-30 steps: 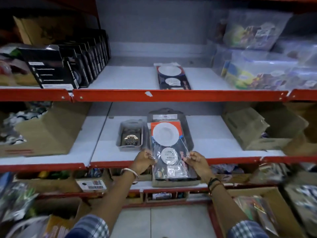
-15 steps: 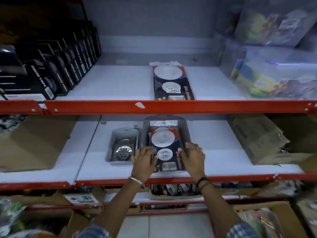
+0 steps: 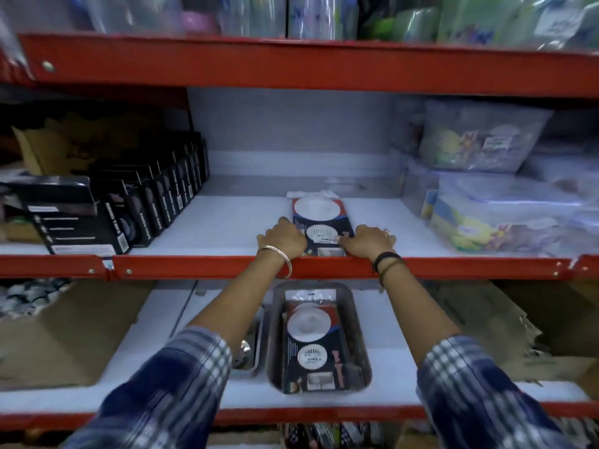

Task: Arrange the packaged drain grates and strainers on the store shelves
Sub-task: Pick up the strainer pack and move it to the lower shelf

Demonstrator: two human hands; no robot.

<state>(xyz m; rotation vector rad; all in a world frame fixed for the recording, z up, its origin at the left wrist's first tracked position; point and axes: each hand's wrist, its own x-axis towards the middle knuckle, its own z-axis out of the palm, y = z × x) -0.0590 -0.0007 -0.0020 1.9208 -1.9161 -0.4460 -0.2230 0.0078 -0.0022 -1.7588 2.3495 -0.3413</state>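
Head view: at centre frame both hands rest on a strainer pack (image 3: 319, 222) lying flat on the middle shelf (image 3: 227, 225). The left hand (image 3: 283, 236) presses its left edge with fingers curled; the right hand (image 3: 369, 243) lies on its right edge, fingers spread flat. Whether either actually grips the pack, I cannot tell. Below centre, a second strainer pack (image 3: 312, 341) lies in a metal tray (image 3: 361, 351) on the lower shelf (image 3: 395, 367). Black boxes (image 3: 146, 205) line the left, plastic bags (image 3: 486, 202) the right.
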